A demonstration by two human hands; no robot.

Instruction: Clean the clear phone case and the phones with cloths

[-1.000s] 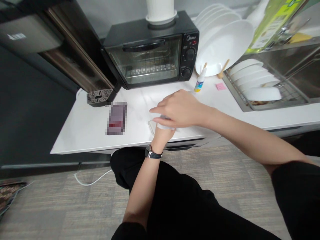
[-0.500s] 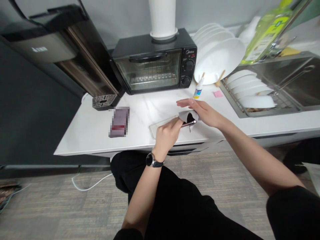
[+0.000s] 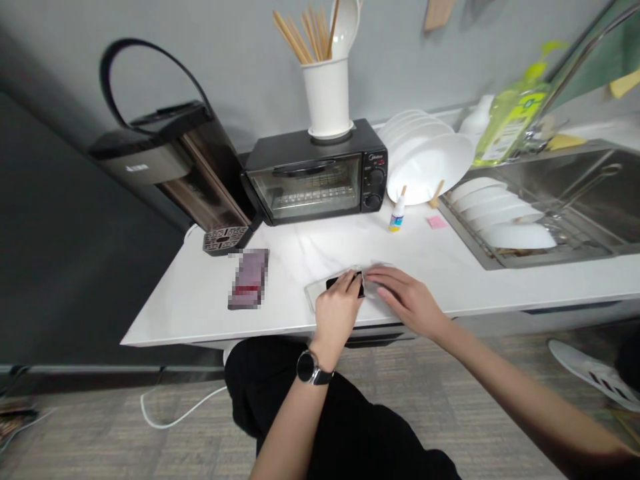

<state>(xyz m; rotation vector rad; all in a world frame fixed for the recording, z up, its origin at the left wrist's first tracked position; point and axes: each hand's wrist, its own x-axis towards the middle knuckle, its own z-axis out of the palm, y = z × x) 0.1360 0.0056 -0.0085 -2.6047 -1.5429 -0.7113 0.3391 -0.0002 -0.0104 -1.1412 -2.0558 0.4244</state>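
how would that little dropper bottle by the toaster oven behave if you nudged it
The dropper bottle stands upright on the counter, tall for its narrow base, so a nudge near the top would probably tip it. It looks like small plastic, so likely light and not fragile. Its round body suggests that it would roll once it fell over.

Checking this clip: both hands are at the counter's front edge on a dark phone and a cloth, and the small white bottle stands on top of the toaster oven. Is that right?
Not quite. In the head view the small white bottle stands on the counter, just right of the toaster oven. The rest holds: left hand and right hand are on the dark phone and cloth.
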